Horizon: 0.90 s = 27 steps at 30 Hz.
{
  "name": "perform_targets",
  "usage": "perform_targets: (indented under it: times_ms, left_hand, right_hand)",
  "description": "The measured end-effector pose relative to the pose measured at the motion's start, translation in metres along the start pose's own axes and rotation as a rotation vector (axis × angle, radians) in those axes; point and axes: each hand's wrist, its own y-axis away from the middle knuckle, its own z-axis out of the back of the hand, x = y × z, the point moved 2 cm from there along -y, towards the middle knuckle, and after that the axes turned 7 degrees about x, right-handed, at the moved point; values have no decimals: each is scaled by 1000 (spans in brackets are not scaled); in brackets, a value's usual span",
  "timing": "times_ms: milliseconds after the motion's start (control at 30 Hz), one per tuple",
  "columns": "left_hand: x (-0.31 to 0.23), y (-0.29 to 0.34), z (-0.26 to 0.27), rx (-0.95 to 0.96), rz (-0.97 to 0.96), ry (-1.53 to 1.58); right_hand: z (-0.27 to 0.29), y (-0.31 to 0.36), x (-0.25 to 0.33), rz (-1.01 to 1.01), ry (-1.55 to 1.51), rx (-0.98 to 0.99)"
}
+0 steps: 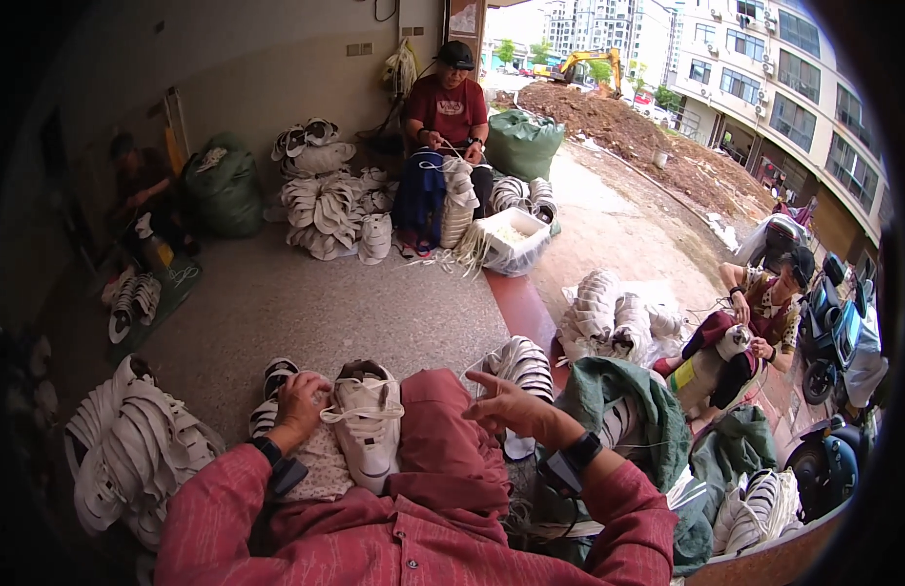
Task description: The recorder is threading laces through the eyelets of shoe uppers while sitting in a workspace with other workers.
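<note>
Lists one white laced shoe (370,449) at lower centre. Places left hand (301,402) just left of it, fingers bent; cannot tell whether gripping. Shows right hand (519,405) farther right, fingers apart. Includes stacked white shoe parts (130,439), lower left.

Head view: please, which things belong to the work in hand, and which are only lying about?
Work in hand:
white shoe, beside the left hand
white lace across it
stacked shoe uppers, apparently

Just around:
yellow excavator
dirt mound
parked blue scooter
</note>
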Motion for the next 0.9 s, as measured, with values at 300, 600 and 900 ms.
perform_targets:
  times_ms: [300, 600, 900]
  left_hand:
    - [2, 0, -2, -38, -46, 4]
    - [-1, 1, 0, -8, -22, -14]
    - [3, -1, -2, -11, -41, -2]
  right_hand:
    - [-4, -21, -69, -61, 22, 74]
    - [-19, -11, -68, -47, 23, 72]
    - [-23, -9, -73, 20, 41, 86]
